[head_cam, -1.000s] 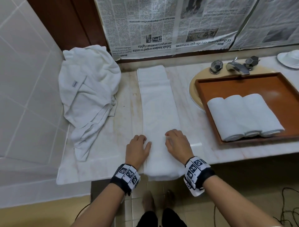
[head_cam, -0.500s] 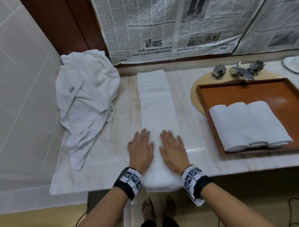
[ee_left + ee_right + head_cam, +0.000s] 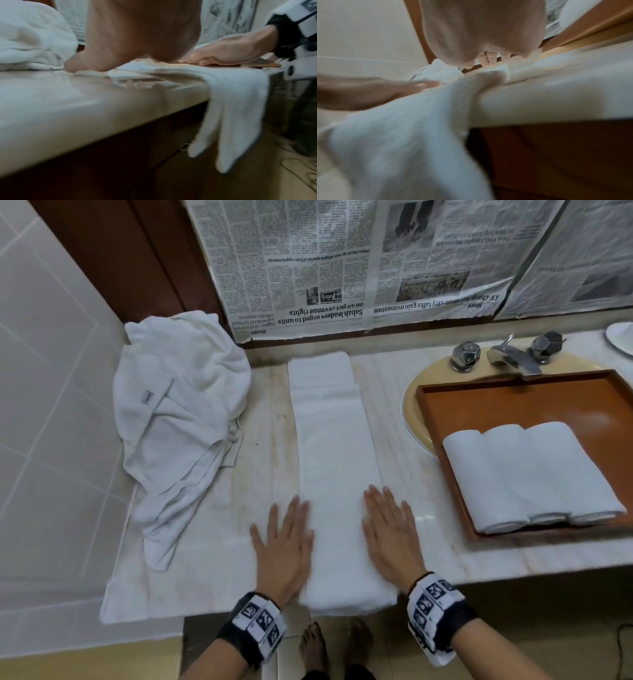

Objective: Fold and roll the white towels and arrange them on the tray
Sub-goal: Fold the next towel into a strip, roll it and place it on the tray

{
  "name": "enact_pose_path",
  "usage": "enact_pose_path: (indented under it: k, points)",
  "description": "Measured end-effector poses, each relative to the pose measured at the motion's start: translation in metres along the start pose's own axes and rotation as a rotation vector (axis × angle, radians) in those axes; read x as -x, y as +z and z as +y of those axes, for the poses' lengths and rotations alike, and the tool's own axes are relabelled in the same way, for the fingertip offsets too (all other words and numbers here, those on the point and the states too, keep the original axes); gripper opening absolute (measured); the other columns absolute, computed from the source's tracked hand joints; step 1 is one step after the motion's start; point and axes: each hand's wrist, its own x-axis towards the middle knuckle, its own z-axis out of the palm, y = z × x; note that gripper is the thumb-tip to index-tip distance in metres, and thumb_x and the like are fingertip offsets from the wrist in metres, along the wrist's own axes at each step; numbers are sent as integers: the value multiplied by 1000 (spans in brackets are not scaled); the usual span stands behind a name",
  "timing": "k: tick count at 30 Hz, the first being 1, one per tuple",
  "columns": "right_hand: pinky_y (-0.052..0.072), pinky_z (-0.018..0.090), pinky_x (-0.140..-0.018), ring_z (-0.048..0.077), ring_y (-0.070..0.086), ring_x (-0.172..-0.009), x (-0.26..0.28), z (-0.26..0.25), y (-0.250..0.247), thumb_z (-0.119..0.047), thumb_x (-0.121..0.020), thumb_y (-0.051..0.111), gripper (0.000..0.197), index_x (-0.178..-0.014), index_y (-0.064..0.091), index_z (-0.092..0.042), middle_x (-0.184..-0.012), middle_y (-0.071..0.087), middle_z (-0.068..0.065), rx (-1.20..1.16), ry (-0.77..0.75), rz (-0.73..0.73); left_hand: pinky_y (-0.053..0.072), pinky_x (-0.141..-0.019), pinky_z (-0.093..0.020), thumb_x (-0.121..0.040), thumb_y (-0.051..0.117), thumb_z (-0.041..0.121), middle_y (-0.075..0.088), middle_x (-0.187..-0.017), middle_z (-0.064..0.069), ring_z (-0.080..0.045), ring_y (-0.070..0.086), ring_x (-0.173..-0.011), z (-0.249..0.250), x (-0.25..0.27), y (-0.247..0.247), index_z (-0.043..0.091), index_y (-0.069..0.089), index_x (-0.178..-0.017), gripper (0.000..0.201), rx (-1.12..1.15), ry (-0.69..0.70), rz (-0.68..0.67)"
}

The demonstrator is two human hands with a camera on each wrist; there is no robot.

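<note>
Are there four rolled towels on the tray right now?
No, the tray holds three rolled towels, lying side by side at its near edge.

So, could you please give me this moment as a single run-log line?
folded towel flat on counter | left hand, right hand flat at its edges | three rolled towels on tray

I'm counting three rolled white towels [image 3: 534, 474] lying in one brown wooden tray [image 3: 513, 402], one long folded white towel [image 3: 334, 474] lying flat, one crumpled white towel heap [image 3: 178, 422], and two faceted metal tap knobs [image 3: 465, 356].
</note>
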Motion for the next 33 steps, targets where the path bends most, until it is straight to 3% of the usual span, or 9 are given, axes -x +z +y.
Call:
enact_pose_path:
  k: [2, 5, 12, 16, 20, 23, 26, 30, 33]
  points:
    - [0, 42, -120, 13, 4, -152, 6, -14, 12, -41, -103, 13, 59, -158, 16, -20, -164, 9, -7, 40, -72, -44, -7, -118, -61, -104, 9, 53, -14, -162, 26, -16, -13, -153, 10, 6, 11, 47, -5, -155, 54, -70, 91, -23]
    - [2, 46, -119, 14, 7, -152, 3, -8, 20, -45, -104, 14, 59, -158, 14, -21, -165, 7, -7, 116, -54, -111, -4, -116, -63, -103, 11, 56, -4, -164, 23, -21, -5, -154, 9, 6, 19, 44, -1, -157, 56, -139, 52, -26]
    - [-9, 46, -121, 13, -16, -150, -39, 20, -7, -53, -90, -15, 70, -156, -13, -28, -160, -22, -16, 151, 22, -196, -12, -114, -64, -101, 3, 61, -11, -162, 26, -24, -13, -153, 15, -19, 4, 44, -7, -156, 59, -171, -17, -83]
    - [-8, 48, -120, 15, -14, -151, -72, 21, -13, -47, -99, -2, 62, -157, -9, -26, -162, -18, -14, 145, 79, -199, -18, -113, -64, -93, -11, 63, -28, -157, 28, -23, -28, -149, 27, -51, -4, 44, -21, -152, 63, -183, -67, -106]
    - [-4, 48, -121, 16, -7, -152, -91, 23, -21, -38, -105, 13, 56, -158, 3, -23, -165, -5, -10, 107, 129, -159, -16, -114, -65, -101, 2, 59, -25, -158, 27, -23, -24, -150, 31, -78, -13, 43, -18, -154, 59, -143, -112, -127]
    - [-2, 44, -121, 14, -2, -152, -75, 15, -21, -40, -102, 9, 59, -158, 13, -22, -165, 5, -9, 60, 19, -96, -12, -116, -65, -103, 9, 56, -18, -161, 26, -23, -18, -152, 27, -91, -22, 42, -10, -156, 58, -68, -114, -117]
    - [-2, 42, -122, 10, -1, -152, -43, 1, -16, -43, -99, 4, 63, -157, 16, -23, -164, 7, -11, 24, -76, -61, -5, -119, -60, -104, 15, 53, -12, -164, 22, -19, -12, -153, 27, -72, -26, 44, -4, -156, 56, 50, -73, -55]
    - [-1, 43, -119, 14, 4, -152, -12, -14, 9, -43, -103, 12, 60, -158, 16, -19, -164, 7, -7, 59, -114, -109, -8, -120, -57, -103, 9, 54, -18, -162, 24, -14, -19, -151, 31, -17, -2, 46, -7, -155, 55, 8, 10, -57]
    - [3, 45, -118, 16, 5, -152, -5, -14, 23, -45, -105, 16, 59, -158, 14, -19, -165, 6, -5, 109, -93, -125, -7, -119, -59, -104, 10, 55, -13, -163, 22, -18, -13, -153, 24, -4, 14, 45, -4, -156, 55, -69, 14, -49]
